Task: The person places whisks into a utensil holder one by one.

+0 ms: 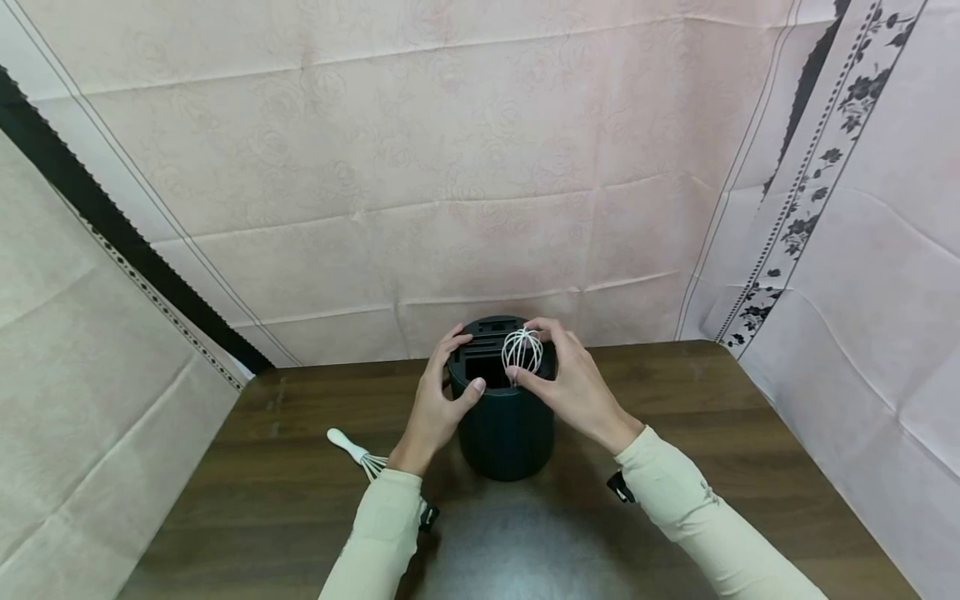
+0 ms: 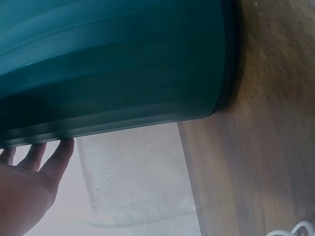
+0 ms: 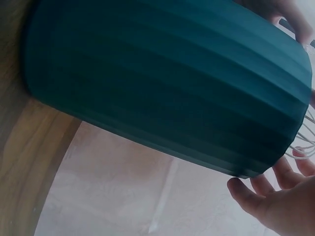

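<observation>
Your hands stand apart, one either side of the dark green holder upright on the wooden table. Your left hand grips its rim around nine o'clock; your right hand, at three, holds the white wire whisk — head up at the opening, handle out of sight. A second whisk lies toward half past eight from the holder — its handle pointing to ten.

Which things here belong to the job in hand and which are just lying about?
Apparently in the job:
green holder, gripped by the left hand
whisk at its opening, held by the right hand

Seemingly lying about:
second whisk, on the table
</observation>
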The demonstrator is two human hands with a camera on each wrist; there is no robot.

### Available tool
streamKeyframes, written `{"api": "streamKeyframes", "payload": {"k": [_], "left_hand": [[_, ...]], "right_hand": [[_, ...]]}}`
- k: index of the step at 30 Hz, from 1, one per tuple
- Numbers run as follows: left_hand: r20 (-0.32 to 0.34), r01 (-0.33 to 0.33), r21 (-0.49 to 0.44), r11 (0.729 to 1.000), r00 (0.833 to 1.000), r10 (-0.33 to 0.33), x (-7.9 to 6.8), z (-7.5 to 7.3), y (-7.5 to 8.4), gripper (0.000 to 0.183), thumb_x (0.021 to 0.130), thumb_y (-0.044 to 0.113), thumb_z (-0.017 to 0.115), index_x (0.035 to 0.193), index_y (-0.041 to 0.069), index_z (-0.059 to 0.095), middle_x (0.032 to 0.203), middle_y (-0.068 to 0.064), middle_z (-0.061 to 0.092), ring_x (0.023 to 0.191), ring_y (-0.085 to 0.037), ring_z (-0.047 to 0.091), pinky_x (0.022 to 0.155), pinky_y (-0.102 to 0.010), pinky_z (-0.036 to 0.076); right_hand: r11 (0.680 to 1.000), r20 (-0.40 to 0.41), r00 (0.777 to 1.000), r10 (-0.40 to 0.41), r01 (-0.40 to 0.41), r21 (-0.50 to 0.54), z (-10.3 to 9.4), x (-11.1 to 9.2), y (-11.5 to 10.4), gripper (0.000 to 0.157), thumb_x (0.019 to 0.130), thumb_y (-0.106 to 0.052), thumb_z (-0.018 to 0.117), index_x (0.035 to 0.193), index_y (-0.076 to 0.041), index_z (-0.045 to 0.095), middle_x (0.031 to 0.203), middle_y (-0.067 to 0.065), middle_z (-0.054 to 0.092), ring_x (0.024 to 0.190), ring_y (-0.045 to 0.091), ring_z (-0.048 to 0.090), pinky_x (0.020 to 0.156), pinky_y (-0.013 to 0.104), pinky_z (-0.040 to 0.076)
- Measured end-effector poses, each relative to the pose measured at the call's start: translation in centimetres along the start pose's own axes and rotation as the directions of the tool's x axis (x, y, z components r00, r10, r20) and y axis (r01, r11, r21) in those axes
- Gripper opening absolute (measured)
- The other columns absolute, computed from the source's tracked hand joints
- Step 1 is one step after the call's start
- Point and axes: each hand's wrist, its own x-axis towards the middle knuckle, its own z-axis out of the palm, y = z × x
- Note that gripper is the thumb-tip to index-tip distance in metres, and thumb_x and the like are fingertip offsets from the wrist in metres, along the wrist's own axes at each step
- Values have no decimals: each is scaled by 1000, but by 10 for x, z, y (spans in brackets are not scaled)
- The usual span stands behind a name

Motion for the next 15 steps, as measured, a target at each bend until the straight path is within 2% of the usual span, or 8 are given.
{"api": "streamKeyframes", "payload": {"k": [7, 12, 15], "left_hand": [[4, -6, -9, 1000, 1000, 6, 0, 1, 0, 58, 91, 13, 64, 145, 5, 44, 160, -15, 28, 144, -31, 30, 105, -65, 34], [5, -7, -8, 1000, 1000, 7, 0, 1, -1, 58, 91, 14, 64, 145, 5, 44, 160, -15, 28, 145, -33, 29, 105, -66, 34], [3, -10, -15, 1000, 1000, 10, 0, 0, -2, 59, 91, 15, 64, 145, 4, 44, 160, -15, 28, 145, -34, 29, 105, -66, 33]], "right_hand": [[1000, 50, 999, -9, 9, 2, -12, -6, 3, 77, 83, -44, 79, 144, -15, 42, 136, 5, 50, 127, 26, 46, 106, 53, 37], [999, 90, 996, -31, 29, 20, -27, -6, 10, 75, 85, -48, 76, 147, -25, 40, 144, -1, 44, 136, 22, 40, 109, 53, 35], [999, 148, 988, -41, 37, 32, -31, -5, 17, 73, 87, -48, 73, 148, -32, 36, 148, -6, 40, 139, 19, 37, 109, 53, 34]]}}
